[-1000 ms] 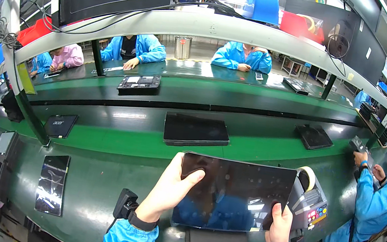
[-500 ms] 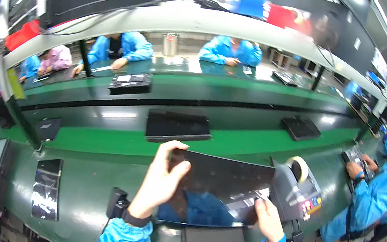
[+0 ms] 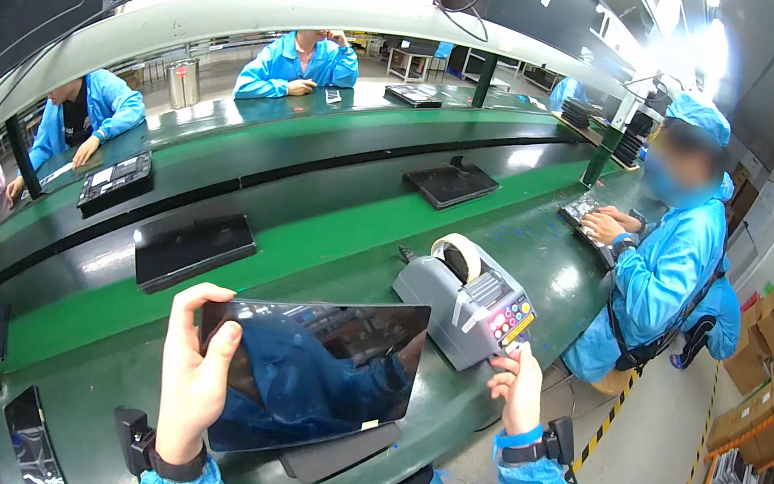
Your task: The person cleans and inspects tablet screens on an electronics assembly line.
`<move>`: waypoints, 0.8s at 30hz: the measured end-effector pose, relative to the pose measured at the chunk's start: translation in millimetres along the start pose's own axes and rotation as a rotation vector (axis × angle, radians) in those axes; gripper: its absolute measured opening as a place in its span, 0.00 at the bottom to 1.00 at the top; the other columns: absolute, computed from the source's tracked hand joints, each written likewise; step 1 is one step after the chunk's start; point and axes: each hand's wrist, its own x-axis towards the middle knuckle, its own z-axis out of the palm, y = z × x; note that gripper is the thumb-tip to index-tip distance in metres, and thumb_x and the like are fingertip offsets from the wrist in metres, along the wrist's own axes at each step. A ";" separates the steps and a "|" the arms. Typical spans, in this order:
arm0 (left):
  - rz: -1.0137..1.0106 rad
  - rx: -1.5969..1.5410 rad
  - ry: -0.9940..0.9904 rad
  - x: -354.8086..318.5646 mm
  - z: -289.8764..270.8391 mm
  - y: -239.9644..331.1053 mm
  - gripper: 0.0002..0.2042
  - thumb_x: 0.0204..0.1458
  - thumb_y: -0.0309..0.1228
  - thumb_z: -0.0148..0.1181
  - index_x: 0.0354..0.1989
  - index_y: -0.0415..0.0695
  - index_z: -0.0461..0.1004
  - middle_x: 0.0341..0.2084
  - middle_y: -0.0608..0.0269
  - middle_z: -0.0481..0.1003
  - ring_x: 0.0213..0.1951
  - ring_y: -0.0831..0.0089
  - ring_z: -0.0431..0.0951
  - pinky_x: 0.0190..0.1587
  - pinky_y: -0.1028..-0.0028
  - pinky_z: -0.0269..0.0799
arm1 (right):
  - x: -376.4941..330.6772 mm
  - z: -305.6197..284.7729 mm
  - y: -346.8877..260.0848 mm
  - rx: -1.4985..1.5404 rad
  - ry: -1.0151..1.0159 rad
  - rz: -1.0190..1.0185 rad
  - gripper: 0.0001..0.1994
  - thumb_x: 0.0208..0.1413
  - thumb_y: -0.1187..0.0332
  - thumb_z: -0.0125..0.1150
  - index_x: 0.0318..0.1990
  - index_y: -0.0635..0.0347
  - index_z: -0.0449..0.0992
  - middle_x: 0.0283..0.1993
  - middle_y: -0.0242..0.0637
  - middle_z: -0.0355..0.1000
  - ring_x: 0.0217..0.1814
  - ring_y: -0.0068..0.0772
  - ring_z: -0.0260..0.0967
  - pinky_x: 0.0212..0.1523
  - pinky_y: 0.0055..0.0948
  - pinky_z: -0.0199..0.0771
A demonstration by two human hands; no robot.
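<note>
A dark, glossy display panel (image 3: 321, 373) is tilted up over the bench in front of me. My left hand (image 3: 198, 364) grips its left edge, thumb on the front face. Under its lower right edge lies a flat dark grey slab (image 3: 342, 452). Beyond the panel's right side stands a grey tape dispenser (image 3: 458, 304) with a pale roll of tape (image 3: 457, 257) on top and coloured buttons in front. My right hand (image 3: 517, 389) is at the dispenser's front lower edge, fingers curled together; whatever is between the fingertips is too small to make out.
Dark flat devices lie on the green strip: one (image 3: 193, 252) at left, another (image 3: 452, 183) farther off. A black panel (image 3: 35, 440) rests at lower left. To the right a co-worker (image 3: 665, 246) handles a device. A pale beam (image 3: 342, 17) spans above the bench.
My right hand has let go of the panel's right edge and moved to the tape dispenser. The left hand keeps the panel, now more tilted. The view has turned right.
</note>
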 end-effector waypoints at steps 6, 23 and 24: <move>0.105 0.078 -0.076 -4.1 6.8 -15.0 0.13 0.54 0.23 0.55 0.48 0.42 0.66 0.35 0.69 0.64 0.35 0.82 0.63 0.41 0.81 0.62 | 0.3 -2.6 -2.7 -0.033 0.071 -0.214 0.08 0.61 0.64 0.55 0.37 0.59 0.70 0.28 0.31 0.72 0.18 0.14 0.61 0.17 0.14 0.61; -0.038 -0.084 -0.238 -21.8 17.5 6.9 0.14 0.55 0.24 0.55 0.50 0.44 0.66 0.23 0.68 0.67 0.22 0.85 0.61 0.25 0.81 0.58 | -88.9 156.4 -140.1 -0.882 -1.102 -1.222 0.13 0.54 0.60 0.62 0.32 0.60 0.70 0.26 0.38 0.69 0.30 0.41 0.70 0.30 0.34 0.69; -0.073 -0.093 -0.265 -22.0 16.9 8.0 0.14 0.55 0.24 0.56 0.50 0.44 0.66 0.22 0.68 0.67 0.22 0.84 0.61 0.25 0.80 0.58 | -86.8 157.4 -139.7 -0.883 -1.100 -1.223 0.13 0.54 0.60 0.62 0.32 0.60 0.70 0.26 0.38 0.69 0.30 0.41 0.70 0.30 0.34 0.69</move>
